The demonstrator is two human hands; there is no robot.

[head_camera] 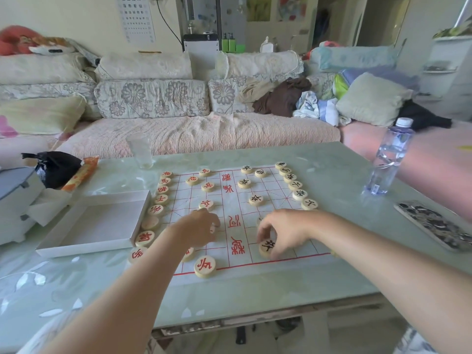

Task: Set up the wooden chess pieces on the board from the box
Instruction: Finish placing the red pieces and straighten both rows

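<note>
A floral-covered sofa (153, 98) fills 12 o'clock behind the pale green glass surface (332, 175). On it lies the white cloth chess board (235, 200), with a white cardboard box (97, 221) at its 9 o'clock and a clear plastic bottle (388, 159) at 2. The right hand (286, 231) pinches a black-marked round wooden piece (266, 247) at 5 o'clock. The left hand (196, 228) curls downward at 7, its grasp hidden.

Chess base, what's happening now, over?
Right hand pinching black-lettered piece on board. Left hand curled over red side, hold unclear. Bottle stands clear of board.
</note>
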